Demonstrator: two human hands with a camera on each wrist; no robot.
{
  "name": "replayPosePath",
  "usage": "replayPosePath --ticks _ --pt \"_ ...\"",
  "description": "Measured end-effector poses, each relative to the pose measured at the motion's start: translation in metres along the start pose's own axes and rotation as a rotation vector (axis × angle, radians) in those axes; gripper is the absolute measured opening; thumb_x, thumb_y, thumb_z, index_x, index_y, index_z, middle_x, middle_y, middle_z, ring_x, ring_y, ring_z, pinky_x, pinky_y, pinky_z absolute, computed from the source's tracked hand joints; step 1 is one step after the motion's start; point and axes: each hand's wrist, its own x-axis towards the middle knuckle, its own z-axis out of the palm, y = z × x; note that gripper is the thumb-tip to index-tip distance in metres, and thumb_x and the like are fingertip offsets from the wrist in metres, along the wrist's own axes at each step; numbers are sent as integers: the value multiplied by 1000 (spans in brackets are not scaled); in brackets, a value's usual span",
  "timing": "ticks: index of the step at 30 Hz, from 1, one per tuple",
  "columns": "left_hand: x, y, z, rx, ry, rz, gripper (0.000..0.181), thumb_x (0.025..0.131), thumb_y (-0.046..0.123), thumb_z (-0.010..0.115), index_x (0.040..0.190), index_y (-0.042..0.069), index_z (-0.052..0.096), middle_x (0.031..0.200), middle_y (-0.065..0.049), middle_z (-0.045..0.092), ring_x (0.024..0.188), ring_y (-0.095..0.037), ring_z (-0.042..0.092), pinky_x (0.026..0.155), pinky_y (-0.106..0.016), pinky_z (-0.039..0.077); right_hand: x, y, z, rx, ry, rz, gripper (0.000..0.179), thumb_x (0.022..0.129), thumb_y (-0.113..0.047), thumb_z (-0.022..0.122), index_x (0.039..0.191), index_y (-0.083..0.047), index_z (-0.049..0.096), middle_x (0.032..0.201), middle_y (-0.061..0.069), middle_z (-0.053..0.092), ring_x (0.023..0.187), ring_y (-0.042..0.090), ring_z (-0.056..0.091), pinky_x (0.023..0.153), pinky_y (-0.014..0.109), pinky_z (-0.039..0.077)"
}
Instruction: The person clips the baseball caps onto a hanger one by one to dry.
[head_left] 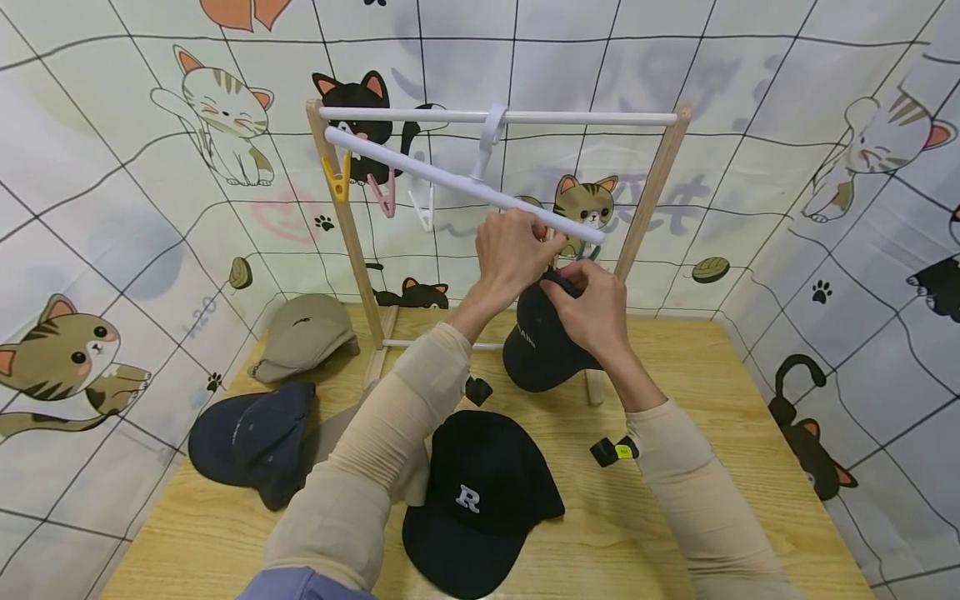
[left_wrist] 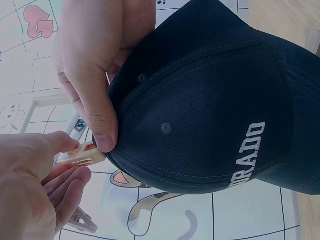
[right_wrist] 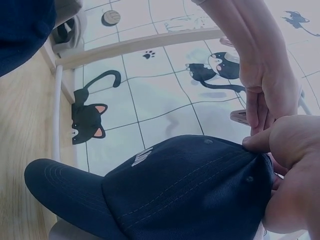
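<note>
Fingers [left_wrist: 74,182] on clip [left_wrist: 89,159] — left wrist clearest

Wood-grain table [head_left: 712,375]: black cap [head_left: 483,479], navy cap [head_left: 258,437], khaki cap [head_left: 303,333], rack [head_left: 653,192].

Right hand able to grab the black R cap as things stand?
Probably not: the right hand is pinching a dark cap below the hanger. If it let go, the way looks free; nothing lies on the R cap.
</note>
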Motion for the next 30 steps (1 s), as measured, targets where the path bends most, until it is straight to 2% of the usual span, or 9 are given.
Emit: replayPosePath --ticks 11,15,22,30 --pt "0 -1 1 -7 3 11 39 100 33 82 68 14 73 59 4 55 53 -14 49 51 -21 26 0 0 -1 -4 30 18 24 99 -14 87 113 4 78 101 25 82 91 40 78 81 35 53" --pt "0 -1 0 -6 2 9 40 100 33 82 66 15 71 59 5 54 53 -14 49 51 -21 26 0 -1 -1 -8 34 11 25 99 -15 87 113 5 78 100 25 82 91 40 78 81 36 54" --pt "-1 0 0 -2 2 12 38 99 32 81 67 14 72 59 4 56 53 -14 49 51 -21 27 3 -1 -1 -26 54 1 25 100 -15 86 114 4 79 101 25 82 91 40 79 79 30 51" --pt "-1 2 3 2 -1 4 36 99 32 81 69 14 73 61 4 58 54 -14 50 52 -22 27 4 -2 -3 -21 59 1 25 99 -14 87 115 5 79 101 26 82 91 41 79 79 30 50"
